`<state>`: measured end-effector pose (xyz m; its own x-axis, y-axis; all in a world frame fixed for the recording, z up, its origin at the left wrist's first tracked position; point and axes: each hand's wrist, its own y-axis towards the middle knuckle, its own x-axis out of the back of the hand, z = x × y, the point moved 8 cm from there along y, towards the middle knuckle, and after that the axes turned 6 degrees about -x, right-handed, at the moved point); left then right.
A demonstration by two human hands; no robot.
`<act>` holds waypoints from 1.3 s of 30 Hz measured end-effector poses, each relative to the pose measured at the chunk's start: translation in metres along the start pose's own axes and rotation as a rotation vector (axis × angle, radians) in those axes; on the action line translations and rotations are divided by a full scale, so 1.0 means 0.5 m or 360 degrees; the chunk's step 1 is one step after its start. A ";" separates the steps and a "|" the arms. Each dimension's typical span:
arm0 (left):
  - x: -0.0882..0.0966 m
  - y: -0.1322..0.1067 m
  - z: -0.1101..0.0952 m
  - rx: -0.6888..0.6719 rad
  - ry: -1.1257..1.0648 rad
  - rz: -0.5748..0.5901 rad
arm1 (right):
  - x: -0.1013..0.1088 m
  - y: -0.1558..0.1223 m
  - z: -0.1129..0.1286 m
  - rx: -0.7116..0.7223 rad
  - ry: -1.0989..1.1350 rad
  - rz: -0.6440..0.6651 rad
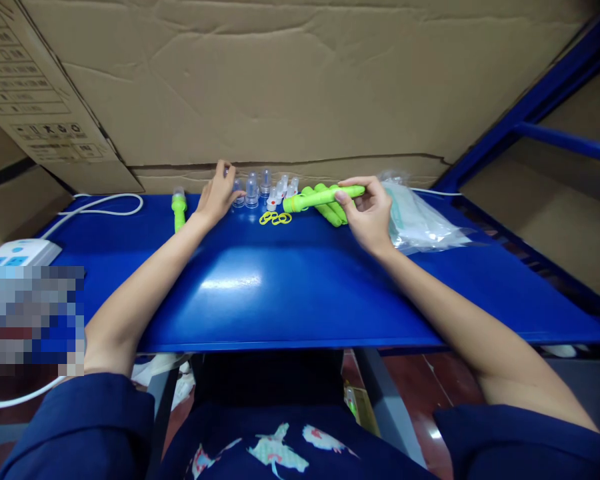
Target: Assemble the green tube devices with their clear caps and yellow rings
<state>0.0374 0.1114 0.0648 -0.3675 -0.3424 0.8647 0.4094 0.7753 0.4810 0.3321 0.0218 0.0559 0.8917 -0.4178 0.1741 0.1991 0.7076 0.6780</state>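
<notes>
My right hand [369,215] grips a bright green plastic tube [320,197], held lying sideways just above a small pile of similar green tubes [330,212]. My left hand [216,195] reaches to the back of the blue table [290,293], its fingers touching a cluster of small clear plastic caps [260,187]. Whether it has pinched one is hidden. Several yellow rings [275,218] lie between my hands. One finished green tube with a clear cap [179,207] lies to the left of my left hand.
A clear plastic bag [420,220] lies right of my right hand. A white power strip [20,252] and its cable [105,203] sit at the left edge. Cardboard boxes [280,80] wall off the back. A blue metal frame [540,113] rises at right.
</notes>
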 end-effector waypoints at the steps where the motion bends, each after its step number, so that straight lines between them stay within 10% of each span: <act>1: 0.010 -0.007 -0.026 -0.0066 -0.0007 -0.0061 | -0.003 -0.003 -0.001 -0.0028 0.0027 0.0008; 6: -0.012 -0.048 -0.166 -0.0555 -0.0510 0.0075 | -0.031 -0.024 -0.015 -0.0221 0.0230 0.0123; 10: -0.017 -0.065 -0.199 -0.0667 -0.0561 0.0032 | -0.051 -0.031 -0.048 -0.0396 0.0335 0.0224; 20: -0.023 -0.072 -0.193 -0.0754 -0.0619 0.0176 | -0.066 -0.029 -0.096 -0.0546 0.0435 0.0252; 25: -0.028 -0.065 -0.173 -0.0515 -0.0618 0.0184 | -0.067 -0.033 -0.063 -0.0526 0.0380 0.0300; 33: -0.070 -0.058 -0.121 -0.0542 -0.0655 0.0072 | -0.128 -0.083 0.003 -0.0587 0.0100 0.1086; 39: -0.063 -0.046 -0.124 -0.0512 -0.0398 0.0100 | -0.129 -0.096 0.041 -0.0435 -0.0149 0.0974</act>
<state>0.0912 0.0713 0.0355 -0.5087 -0.1291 0.8512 0.6634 0.5713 0.4832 0.2569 0.0030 0.0267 0.8400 0.0649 0.5387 -0.2237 0.9460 0.2348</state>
